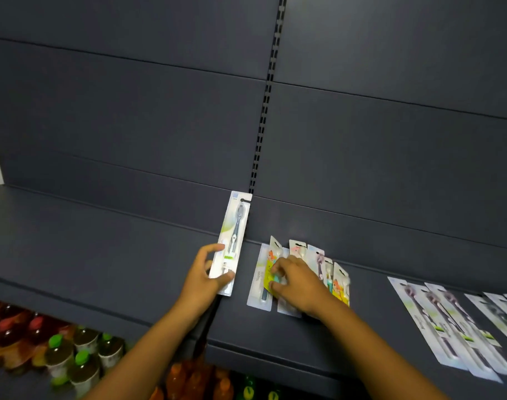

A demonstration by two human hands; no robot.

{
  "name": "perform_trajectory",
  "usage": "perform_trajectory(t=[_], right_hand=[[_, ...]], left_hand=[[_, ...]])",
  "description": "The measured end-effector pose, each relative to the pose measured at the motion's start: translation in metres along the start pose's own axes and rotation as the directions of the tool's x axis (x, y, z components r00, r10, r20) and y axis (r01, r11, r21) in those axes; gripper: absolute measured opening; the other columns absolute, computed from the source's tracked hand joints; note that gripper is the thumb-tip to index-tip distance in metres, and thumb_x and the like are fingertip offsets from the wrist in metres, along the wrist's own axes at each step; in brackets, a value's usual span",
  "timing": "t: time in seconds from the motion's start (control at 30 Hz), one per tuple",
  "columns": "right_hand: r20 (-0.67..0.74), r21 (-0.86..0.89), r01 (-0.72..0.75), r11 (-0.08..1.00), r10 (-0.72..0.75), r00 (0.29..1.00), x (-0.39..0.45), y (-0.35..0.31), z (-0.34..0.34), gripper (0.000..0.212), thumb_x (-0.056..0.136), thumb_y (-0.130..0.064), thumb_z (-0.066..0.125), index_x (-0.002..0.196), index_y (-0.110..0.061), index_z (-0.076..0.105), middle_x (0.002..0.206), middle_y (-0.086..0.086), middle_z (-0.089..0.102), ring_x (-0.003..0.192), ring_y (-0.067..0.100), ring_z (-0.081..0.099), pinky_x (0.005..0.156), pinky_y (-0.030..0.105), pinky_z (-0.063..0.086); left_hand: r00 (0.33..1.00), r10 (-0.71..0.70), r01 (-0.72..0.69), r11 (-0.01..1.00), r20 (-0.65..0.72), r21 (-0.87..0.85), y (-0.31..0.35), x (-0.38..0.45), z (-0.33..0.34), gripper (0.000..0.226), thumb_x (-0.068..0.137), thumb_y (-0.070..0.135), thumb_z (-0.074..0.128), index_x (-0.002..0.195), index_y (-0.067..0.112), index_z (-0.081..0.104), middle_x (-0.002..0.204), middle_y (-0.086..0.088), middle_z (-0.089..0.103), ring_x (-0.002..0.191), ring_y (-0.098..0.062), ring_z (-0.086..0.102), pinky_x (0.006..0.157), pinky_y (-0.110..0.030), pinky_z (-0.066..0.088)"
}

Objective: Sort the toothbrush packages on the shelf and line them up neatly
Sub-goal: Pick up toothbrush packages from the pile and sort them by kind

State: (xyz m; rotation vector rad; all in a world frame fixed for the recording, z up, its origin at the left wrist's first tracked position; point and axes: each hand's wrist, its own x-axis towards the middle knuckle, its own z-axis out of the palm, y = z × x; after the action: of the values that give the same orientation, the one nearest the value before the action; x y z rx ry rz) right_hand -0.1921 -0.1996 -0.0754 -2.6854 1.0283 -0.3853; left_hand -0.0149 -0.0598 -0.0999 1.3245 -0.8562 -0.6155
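Fingers [214, 247] and thumb of the left hand [201, 277] curled round the lower end of a long white toothbrush package [233, 241], holding it upright and slightly tilted above a dark grey shelf [102, 255], its hang-hole end up against the slotted upright of the back panel [131, 125]. That panel, ribbed and dark grey, filled the view behind the shelf. At the far right of the shelf lay a row of long white packages [448, 327], side by side and overlapping at their edges, well apart from the held package. Below the shelf's front edge stood bottled drinks [58, 350] with green, red and orange caps. Just right of the held package lay a loose cluster of small colourful toothbrush packages [304, 264], overlapping at odd angles near the foot of the back panel. The right hand [298, 284] rested on that cluster, fingers bent, fingertips and thumb pinching a yellow package [268, 272] that lay atop a long white package [259, 280] flat on the shelf.
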Motion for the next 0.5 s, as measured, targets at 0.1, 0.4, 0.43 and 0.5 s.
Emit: perform_trajectory(t=[0.1, 0.4, 0.43, 0.5], right_hand=[[0.025, 0.012, 0.025, 1.0, -0.026, 0.999, -0.001, -0.018, 0.005, 0.012, 0.086, -0.033, 0.06, 0.094, -0.023, 0.06, 0.097, -0.002, 0.057, 0.094, 0.02, 0.056, 0.082, 0.035, 0.049], [0.049, -0.315, -0.182, 0.932, 0.208, 0.977, -0.011, -0.038, 0.012, 0.049, 0.083, -0.064, 0.055, 0.063, -0.023, 0.041, 0.067, -0.002, 0.045, 0.073, 0.021, 0.052, 0.065, 0.029, 0.039], [0.027, -0.323, -0.197, 0.926, 0.217, 0.976, -0.011, -0.041, 0.015, 0.05, 0.083, -0.068, 0.053, 0.064, -0.023, 0.039, 0.067, -0.003, 0.044, 0.073, 0.02, 0.052, 0.067, 0.029, 0.04], [-0.018, -0.342, -0.218, 0.914, 0.225, 0.974, -0.011, -0.047, 0.02, 0.051, 0.083, -0.071, 0.051, 0.07, -0.022, 0.044, 0.072, -0.003, 0.048, 0.079, 0.021, 0.056, 0.072, 0.03, 0.042]], left_hand=[[0.997, 0.029, -0.029, 1.0, 0.068, -0.005, 0.005, -0.003, -0.002, 0.056, 0.084, 0.001, 0.072, 0.126, 0.031, 0.05, 0.109, 0.002, 0.068, 0.096, -0.014, 0.069, 0.075, -0.03, 0.06], [0.991, 0.106, -0.106, 0.994, 0.078, -0.001, 0.007, 0.005, -0.014, 0.057, 0.084, 0.003, 0.072, 0.125, 0.035, 0.05, 0.12, 0.009, 0.063, 0.102, -0.003, 0.065, 0.077, -0.02, 0.056], [0.99, 0.114, -0.114, 0.993, 0.082, -0.005, 0.007, 0.006, -0.013, 0.057, 0.084, 0.003, 0.072, 0.125, 0.035, 0.05, 0.123, 0.01, 0.062, 0.104, -0.003, 0.064, 0.08, -0.022, 0.056], [0.988, 0.132, -0.132, 0.991, 0.085, -0.006, 0.005, 0.007, -0.013, 0.056, 0.084, 0.002, 0.071, 0.124, 0.034, 0.05, 0.129, 0.011, 0.058, 0.107, -0.001, 0.062, 0.088, -0.026, 0.056]])
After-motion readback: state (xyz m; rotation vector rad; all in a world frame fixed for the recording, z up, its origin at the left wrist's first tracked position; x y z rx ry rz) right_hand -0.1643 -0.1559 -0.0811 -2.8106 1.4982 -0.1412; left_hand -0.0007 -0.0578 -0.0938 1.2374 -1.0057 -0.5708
